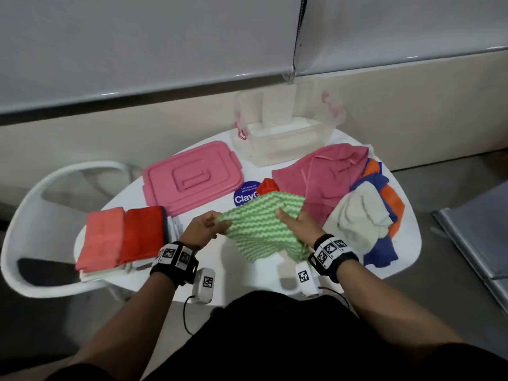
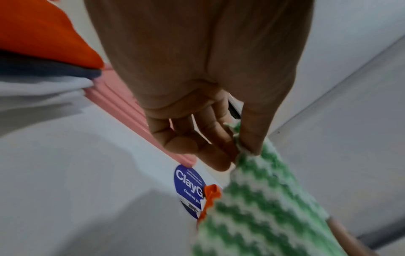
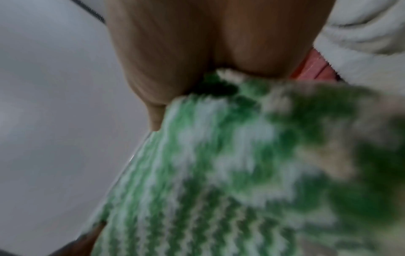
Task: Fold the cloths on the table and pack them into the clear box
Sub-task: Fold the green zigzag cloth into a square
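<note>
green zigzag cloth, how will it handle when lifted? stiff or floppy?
Likely floppy: the green cloth sags between the left hand and right hand, its near part hanging over the table edge. Probably light: the left thumb and fingers hold a corner by a pinch. The fluffy weave suggests decent grip, not slippery.

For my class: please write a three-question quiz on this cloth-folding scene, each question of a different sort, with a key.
1. True or false: the pink lid is clipped onto the clear box.
2. Multiple choice: which cloth do the left hand and the right hand hold? A) the pink cloth B) the green-and-white cloth C) the cream cloth
3. Fill in: the folded stack lies on the person's ____ side of the table.

Key: 1 false, the lid lies flat on the table beside the box; 2 B; 3 left.
</note>
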Available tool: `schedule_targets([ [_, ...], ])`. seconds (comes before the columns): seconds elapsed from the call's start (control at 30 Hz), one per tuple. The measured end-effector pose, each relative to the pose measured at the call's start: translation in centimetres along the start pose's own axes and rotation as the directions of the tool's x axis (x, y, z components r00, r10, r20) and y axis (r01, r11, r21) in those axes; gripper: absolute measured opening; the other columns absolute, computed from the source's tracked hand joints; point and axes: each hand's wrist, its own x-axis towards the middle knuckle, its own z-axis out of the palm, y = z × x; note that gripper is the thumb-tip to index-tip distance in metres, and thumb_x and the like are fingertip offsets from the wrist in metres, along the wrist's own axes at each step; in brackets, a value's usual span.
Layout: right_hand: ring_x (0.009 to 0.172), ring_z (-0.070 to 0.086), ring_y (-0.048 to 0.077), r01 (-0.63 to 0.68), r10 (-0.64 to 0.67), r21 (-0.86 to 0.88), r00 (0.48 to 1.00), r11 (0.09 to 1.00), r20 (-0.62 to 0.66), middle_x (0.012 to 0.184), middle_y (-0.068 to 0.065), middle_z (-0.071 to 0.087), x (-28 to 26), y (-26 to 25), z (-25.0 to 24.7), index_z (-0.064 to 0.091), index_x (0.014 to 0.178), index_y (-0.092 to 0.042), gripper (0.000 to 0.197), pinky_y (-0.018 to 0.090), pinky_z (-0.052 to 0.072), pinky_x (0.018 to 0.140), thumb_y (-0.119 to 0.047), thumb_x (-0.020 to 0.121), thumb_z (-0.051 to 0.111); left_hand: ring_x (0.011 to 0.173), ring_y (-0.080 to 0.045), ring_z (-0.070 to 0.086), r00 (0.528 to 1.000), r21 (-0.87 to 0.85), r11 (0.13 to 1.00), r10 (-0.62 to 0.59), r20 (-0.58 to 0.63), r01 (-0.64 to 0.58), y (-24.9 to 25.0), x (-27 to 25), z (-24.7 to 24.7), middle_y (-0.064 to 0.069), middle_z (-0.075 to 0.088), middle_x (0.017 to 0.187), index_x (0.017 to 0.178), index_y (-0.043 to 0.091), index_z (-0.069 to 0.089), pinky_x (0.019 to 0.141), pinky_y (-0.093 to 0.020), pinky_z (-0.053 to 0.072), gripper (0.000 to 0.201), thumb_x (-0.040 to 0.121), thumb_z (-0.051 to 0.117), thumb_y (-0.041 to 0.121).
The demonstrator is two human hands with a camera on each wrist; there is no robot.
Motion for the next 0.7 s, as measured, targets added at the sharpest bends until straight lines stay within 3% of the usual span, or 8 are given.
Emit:
schedule_targets([
  [0.1, 0.090, 0.073, 0.010, -0.033, 0.031, 0.032, 0.999, 0.999, 0.041, 0.099, -0.005, 0.076, 0.0, 0.7, 1.5, 0.068, 0.110, -0.020, 0.050, 0.032, 0.055, 0.085, -0.061, 0.084, 0.059, 0.066, -0.016, 0.062, 0.996, -0.171, 0.983, -0.075, -0.051, 0.065, -1.0, -1.5, -1.3, -0.001, 0.068, 0.070, 0.080, 0.011, 0.060, 0.063, -0.023, 0.048, 0.018, 0.065, 0.068, 0.008],
  [0.2, 0.095, 0.072, 0.018, -0.117, 0.116, 0.048, 0.993, 0.992, 0.022, 0.100, 0.003, 0.076, 0.5, 1.6, 2.4, 0.069, 0.108, -0.015, 0.062, 0.035, 0.054, 0.090, -0.069, 0.087, 0.048, 0.046, -0.017, 0.041, 0.985, -0.287, 0.950, -0.148, -0.084, 0.118, -1.7, -2.7, -2.1, -0.003, 0.048, 0.054, 0.071, 0.011, 0.051, 0.042, -0.021, 0.033, 0.014, 0.060, 0.057, 0.006],
  [0.27, 0.098, 0.072, 0.022, -0.176, 0.170, 0.110, 0.983, 0.978, 0.066, 0.102, 0.005, 0.076, 0.5, 2.3, 3.0, 0.069, 0.107, -0.014, 0.053, 0.036, 0.053, 0.092, -0.060, 0.091, 0.050, 0.041, -0.014, 0.031, 0.975, -0.322, 0.930, -0.208, -0.071, 0.175, -1.9, -3.6, -2.5, -0.001, 0.038, 0.056, 0.069, 0.015, 0.044, 0.039, -0.017, 0.021, 0.016, 0.056, 0.050, 0.009],
  [0.37, 0.101, 0.070, 0.024, -0.200, 0.184, 0.179, 0.977, 0.963, 0.103, 0.109, 0.009, 0.074, 0.3, 3.2, 3.8, 0.066, 0.107, -0.017, 0.023, 0.038, 0.052, 0.094, -0.034, 0.099, 0.054, 0.037, -0.013, 0.024, 0.962, -0.349, 0.911, -0.261, -0.079, 0.218, -2.5, -4.2, -2.7, -0.001, 0.034, 0.057, 0.073, 0.014, 0.043, 0.036, -0.015, 0.017, 0.020, 0.054, 0.046, 0.010],
  [0.43, 0.106, 0.067, 0.027, -0.190, 0.185, 0.073, 0.980, 0.979, 0.076, 0.114, 0.009, 0.070, 0.8, 4.2, 4.2, 0.063, 0.115, -0.018, 0.017, 0.041, 0.052, 0.097, -0.021, 0.099, 0.056, 0.041, -0.016, 0.033, 0.951, -0.198, 0.950, -0.271, -0.148, 0.239, -3.7, -3.6, -2.9, -0.005, 0.040, 0.060, 0.074, 0.011, 0.045, 0.038, -0.020, 0.025, 0.008, 0.068, 0.050, 0.011],
  [0.5, 0.106, 0.065, 0.025, -0.193, 0.195, -0.179, 0.981, 0.965, -0.011, 0.115, 0.003, 0.068, 1.4, 5.1, 4.4, 0.060, 0.123, -0.020, 0.028, 0.038, 0.051, 0.095, -0.025, 0.096, 0.061, 0.055, -0.023, 0.051, 0.956, 0.092, 0.969, -0.206, -0.208, 0.228, -5.4, -2.7, -3.2, -0.008, 0.056, 0.068, 0.082, 0.009, 0.053, 0.052, -0.030, 0.041, 0.013, 0.087, 0.055, 0.020],
  [0.57, 0.104, 0.062, 0.021, -0.227, 0.196, -0.293, 0.972, 0.929, -0.129, 0.113, -0.001, 0.065, 1.8, 5.2, 4.5, 0.062, 0.124, -0.021, 0.032, 0.029, 0.046, 0.087, -0.027, 0.093, 0.063, 0.074, -0.026, 0.058, 0.957, 0.388, 0.894, -0.126, -0.262, 0.224, -6.3, -2.0, -3.1, -0.007, 0.064, 0.081, 0.092, 0.009, 0.058, 0.068, -0.033, 0.043, 0.021, 0.089, 0.060, 0.029],
  [0.7, 0.082, 0.059, 0.019, -0.192, 0.099, -0.303, 0.950, 0.934, -0.297, 0.084, -0.003, 0.065, 2.1, 4.5, 5.3, 0.072, 0.098, -0.021, 0.011, 0.022, 0.039, 0.066, -0.020, 0.090, 0.064, 0.081, -0.027, 0.058, 0.929, 0.424, 0.868, -0.100, -0.358, 0.257, -6.3, -1.5, -2.4, -0.006, 0.065, 0.090, 0.094, 0.008, 0.060, 0.071, -0.030, 0.041, 0.018, 0.087, 0.065, 0.024],
])
